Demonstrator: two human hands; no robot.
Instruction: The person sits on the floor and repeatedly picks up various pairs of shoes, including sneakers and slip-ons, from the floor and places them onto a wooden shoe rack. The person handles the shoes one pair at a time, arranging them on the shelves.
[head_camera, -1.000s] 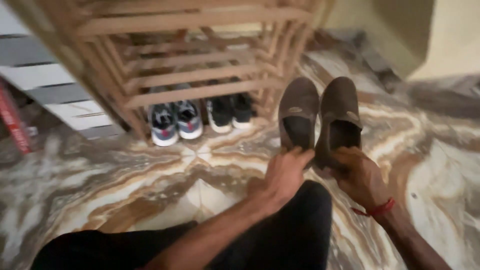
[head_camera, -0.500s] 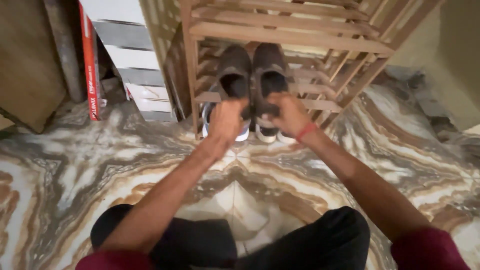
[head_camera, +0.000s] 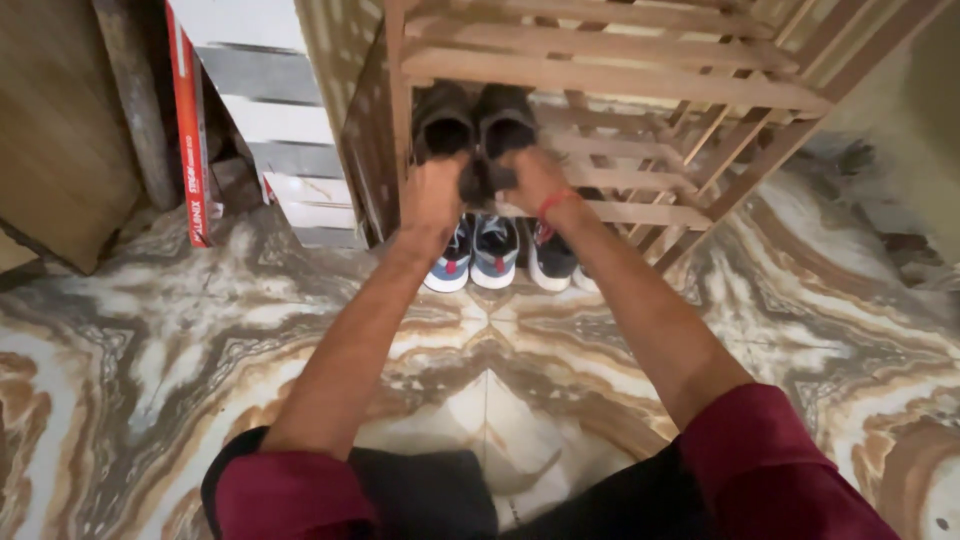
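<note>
Head view: the left hand and right hand, fingers clamped on the heels of two brown suede slip-on shoes, hold them at 12 o'clock over a slatted wooden rack shelf. Risk: toes may catch the slat above or tip between slats.

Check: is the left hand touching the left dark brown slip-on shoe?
Touching. The head view shows the left hand closed on the heel of the left dark brown slip-on shoe, with no gap, at the slatted wooden shoe rack.

Marble floor, wooden rack
</note>
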